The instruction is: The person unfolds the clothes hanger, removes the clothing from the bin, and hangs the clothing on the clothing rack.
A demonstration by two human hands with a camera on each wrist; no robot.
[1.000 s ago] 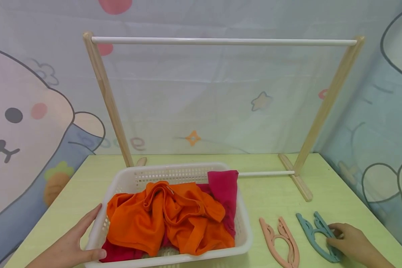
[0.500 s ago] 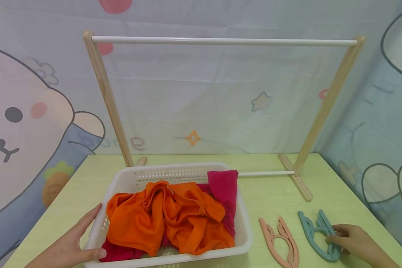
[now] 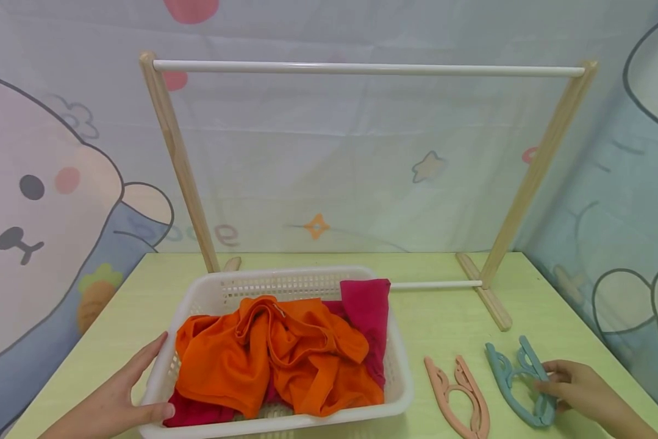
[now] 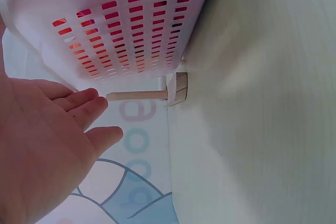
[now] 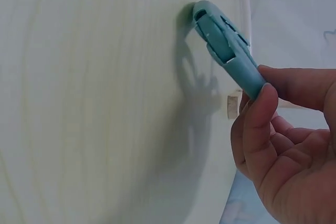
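Note:
At the left side of a white basket point(image 3: 405, 381), my left hand point(image 3: 106, 396) rests with fingers extended along the rim and its thumb over the front left corner. Its slightly bent fingers show beside the perforated wall point(image 4: 137, 30) in the left wrist view, the palm point(image 4: 44, 145) bare. Orange cloth point(image 3: 224, 366) and dark pink cloth point(image 3: 366, 305) lie in the basket. My right hand point(image 3: 586, 393) pinches the right side of a teal hanger point(image 3: 507, 381) between thumb and fingers. In the right wrist view that hanger point(image 5: 228, 45) is tilted above the tabletop, over its shadow.
A pink hanger point(image 3: 463, 399) lies on the table between basket and teal hanger. Behind the basket stands a wooden rack point(image 3: 537, 171) with a white top bar point(image 3: 361, 68) and a low white bar point(image 3: 435, 285). A printed cloth point(image 3: 307, 158) hangs behind.
My right hand has shifted slightly with the teal hanger, whose tips are now farther up in the head view. My left hand and the basket have stayed almost in place.

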